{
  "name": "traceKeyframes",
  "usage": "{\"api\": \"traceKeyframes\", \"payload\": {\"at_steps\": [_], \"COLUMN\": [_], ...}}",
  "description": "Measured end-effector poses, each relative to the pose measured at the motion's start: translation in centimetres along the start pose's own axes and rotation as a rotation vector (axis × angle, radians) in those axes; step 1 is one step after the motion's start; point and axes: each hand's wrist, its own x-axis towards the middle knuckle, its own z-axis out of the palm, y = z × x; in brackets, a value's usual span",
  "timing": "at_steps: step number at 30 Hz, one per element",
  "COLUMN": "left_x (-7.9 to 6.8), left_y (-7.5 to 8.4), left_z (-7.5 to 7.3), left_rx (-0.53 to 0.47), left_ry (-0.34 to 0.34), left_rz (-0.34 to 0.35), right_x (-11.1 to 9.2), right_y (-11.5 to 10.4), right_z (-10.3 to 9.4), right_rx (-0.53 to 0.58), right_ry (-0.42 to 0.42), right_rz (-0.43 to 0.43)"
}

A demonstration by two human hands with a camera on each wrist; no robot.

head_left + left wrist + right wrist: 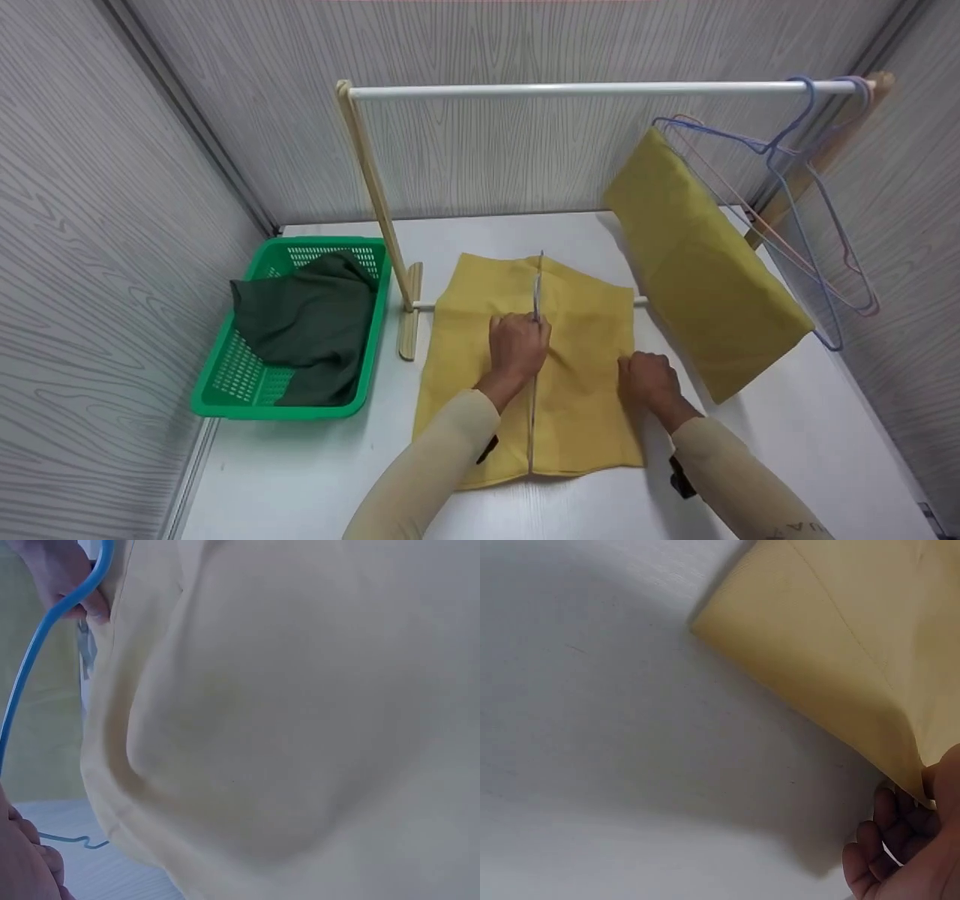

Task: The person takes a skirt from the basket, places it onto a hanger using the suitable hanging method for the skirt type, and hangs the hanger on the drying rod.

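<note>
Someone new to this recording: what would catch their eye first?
Probably the bright green basket at the left, with a dark green cloth heaped in it. Then the yellow cloth spread mid-table, where the left hand grips a blue hanger and the right hand pinches the cloth's right edge. At the right, a second yellow cloth hangs below the white rod.

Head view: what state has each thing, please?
Spread cloth: creased
Hanger: held, edge-on
Left hand: grips hanger
Right hand: pinches spread cloth's edge
Rack: standing upright
Hung cloth: hanging from rack
Rack hangers: hooked over rack
Green basket: upright, part-filled
Dark cloth: crumpled, in basket
</note>
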Motion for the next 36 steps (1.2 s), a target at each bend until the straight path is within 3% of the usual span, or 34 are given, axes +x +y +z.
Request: {"api": "traceKeyframes", "payload": {"at_steps": [3, 6, 8, 13, 15, 17, 21, 25, 28, 32, 36], "left_x": [0.2, 0.5, 0.7, 1.1, 1.4, 1.5, 1.7, 2.1, 2.5, 2.8, 2.9], "left_y": [0.3, 0.5, 0.7, 1.0, 1.1, 1.1, 0.9, 0.9, 0.8, 0.5, -0.2], "left_z": [-0.4, -0.9, -1.3, -2.0, -2.2, -2.3, -2.4, -2.9, -3.2, -3.0, -3.5], "left_rx": [-0.025, -0.096, -0.143, -0.147, -0.129, -0.11, -0.078, -0.08, -0.02, 0.092, 0.12], "left_ry": [-0.018, -0.056, -0.077, -0.095, -0.082, -0.06, -0.017, -0.035, -0.028, 0.021, -0.039], "left_rz": [-0.005, -0.037, -0.07, -0.09, -0.087, -0.088, -0.112, -0.136, -0.122, -0.02, 0.13], "right_x": [0.0, -0.1, -0.5, -3.2, -4.5, -5.5, -6.3, -6.2, -6.1, -6.0, -5.8], "right_y": [-0.2, -1.2, -2.5, -6.4, -7.9, -9.1, -11.1, -12.2, -12.7, -13.0, -12.6], "right_z": [0.0, 0.0, 0.1, -0.2, -0.5, -0.7, -0.7, 0.5, 1.5, 2.0, 1.9], "right_rx": [0.016, 0.059, 0.099, 0.323, 0.394, 0.394, 0.213, 0.038, -0.039, -0.101, -0.107], "right_ry": [0.036, 0.075, 0.101, 0.083, 0.08, 0.126, 0.305, 0.534, 0.687, 0.78, 0.803], "right_rz": [0.029, -0.005, -0.118, -0.544, -0.65, -0.707, -0.748, -0.76, -0.751, -0.719, -0.684]}}
